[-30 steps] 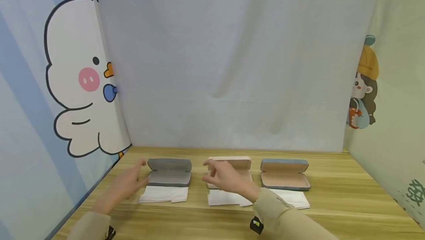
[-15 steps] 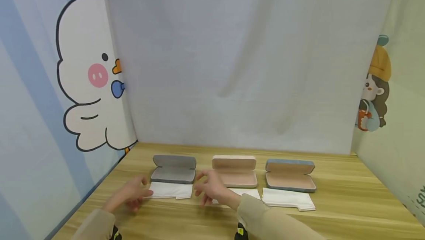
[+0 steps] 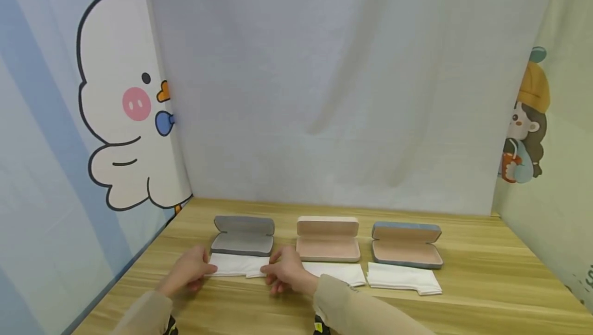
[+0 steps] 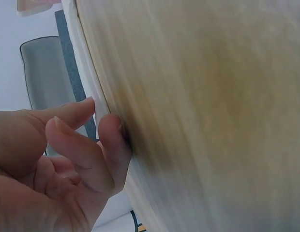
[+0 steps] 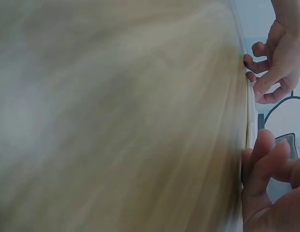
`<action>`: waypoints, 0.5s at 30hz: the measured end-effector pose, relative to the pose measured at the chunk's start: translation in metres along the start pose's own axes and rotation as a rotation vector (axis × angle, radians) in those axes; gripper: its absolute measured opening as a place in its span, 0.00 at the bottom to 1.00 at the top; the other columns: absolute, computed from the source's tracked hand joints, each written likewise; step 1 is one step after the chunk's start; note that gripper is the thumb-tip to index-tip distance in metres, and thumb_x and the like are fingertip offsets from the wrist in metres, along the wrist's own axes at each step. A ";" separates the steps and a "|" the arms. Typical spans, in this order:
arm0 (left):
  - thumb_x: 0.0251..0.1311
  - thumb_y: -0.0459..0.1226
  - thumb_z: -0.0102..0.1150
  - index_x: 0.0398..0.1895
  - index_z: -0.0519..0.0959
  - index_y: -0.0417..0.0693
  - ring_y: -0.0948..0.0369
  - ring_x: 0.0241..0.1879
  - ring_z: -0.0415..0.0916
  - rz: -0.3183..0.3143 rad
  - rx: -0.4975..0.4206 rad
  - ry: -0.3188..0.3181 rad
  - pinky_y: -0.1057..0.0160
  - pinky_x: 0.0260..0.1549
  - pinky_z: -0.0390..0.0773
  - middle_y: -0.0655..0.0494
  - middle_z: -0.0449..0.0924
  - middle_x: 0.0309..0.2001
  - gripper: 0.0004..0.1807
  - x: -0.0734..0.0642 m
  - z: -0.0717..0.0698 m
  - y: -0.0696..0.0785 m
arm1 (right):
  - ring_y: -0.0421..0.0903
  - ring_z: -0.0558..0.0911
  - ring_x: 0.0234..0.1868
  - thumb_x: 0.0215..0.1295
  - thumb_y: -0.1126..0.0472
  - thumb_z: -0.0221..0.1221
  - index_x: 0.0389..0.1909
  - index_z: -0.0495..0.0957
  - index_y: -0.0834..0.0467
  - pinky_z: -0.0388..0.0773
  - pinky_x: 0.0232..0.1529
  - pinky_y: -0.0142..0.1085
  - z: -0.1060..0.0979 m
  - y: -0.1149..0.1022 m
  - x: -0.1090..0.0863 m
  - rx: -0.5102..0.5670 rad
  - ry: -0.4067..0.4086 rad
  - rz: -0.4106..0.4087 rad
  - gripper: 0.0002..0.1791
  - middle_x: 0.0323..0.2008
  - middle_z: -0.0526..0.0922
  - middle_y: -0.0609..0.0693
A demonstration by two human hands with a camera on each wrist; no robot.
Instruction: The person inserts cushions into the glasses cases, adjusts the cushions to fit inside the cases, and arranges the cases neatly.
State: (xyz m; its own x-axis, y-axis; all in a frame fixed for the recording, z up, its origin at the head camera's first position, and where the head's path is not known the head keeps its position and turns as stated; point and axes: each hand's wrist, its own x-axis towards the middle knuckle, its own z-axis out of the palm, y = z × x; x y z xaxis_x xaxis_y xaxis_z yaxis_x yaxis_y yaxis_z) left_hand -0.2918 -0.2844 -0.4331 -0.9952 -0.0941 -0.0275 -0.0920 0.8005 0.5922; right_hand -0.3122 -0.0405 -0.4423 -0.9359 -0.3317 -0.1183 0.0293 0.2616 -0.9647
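- Cloth (image 3: 231, 263), white and folded, lies flat on the desk (image 3: 259, 314) at 6 o'clock of the open grey case (image 3: 242, 245); we suppose this pairs the two.
- We see the left hand (image 3: 189, 269) at its 9 o'clock end and the right hand (image 3: 288, 270) at 3 o'clock, fingers bent, tips at the edges; we cannot tell whether either pinches it. Opposite ends probably keep the cloth level.
- Toward 3 o'clock we find an open pink case (image 3: 328, 248) and blue case (image 3: 407, 253), each with a white cloth at 6 o'clock.
- Compared with half a second ago, we see the right hand's tip now overlapping the cloth's end; the cases stay put.
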 end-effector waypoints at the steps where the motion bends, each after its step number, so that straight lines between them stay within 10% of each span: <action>1: 0.52 0.31 0.64 0.21 0.66 0.43 0.67 0.05 0.63 0.004 0.005 0.007 0.73 0.07 0.66 0.57 0.67 0.12 0.14 0.000 0.000 0.001 | 0.38 0.72 0.05 0.58 0.70 0.64 0.34 0.68 0.65 0.67 0.05 0.24 0.002 0.000 0.001 -0.006 0.007 -0.001 0.12 0.14 0.80 0.56; 15: 0.50 0.25 0.59 0.08 0.67 0.44 0.67 0.04 0.64 -0.017 -0.037 -0.030 0.74 0.06 0.63 0.59 0.65 0.05 0.19 0.000 0.000 0.010 | 0.37 0.71 0.04 0.52 0.76 0.62 0.25 0.67 0.62 0.65 0.04 0.23 0.010 -0.005 0.005 -0.054 0.022 -0.028 0.12 0.09 0.78 0.53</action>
State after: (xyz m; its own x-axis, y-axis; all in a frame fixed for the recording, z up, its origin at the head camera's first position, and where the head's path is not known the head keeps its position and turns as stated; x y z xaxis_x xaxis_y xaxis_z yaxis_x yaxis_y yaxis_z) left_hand -0.2928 -0.2766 -0.4277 -0.9941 -0.0891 -0.0614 -0.1079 0.7764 0.6209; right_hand -0.3138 -0.0529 -0.4410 -0.9438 -0.3191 -0.0860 -0.0150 0.3013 -0.9534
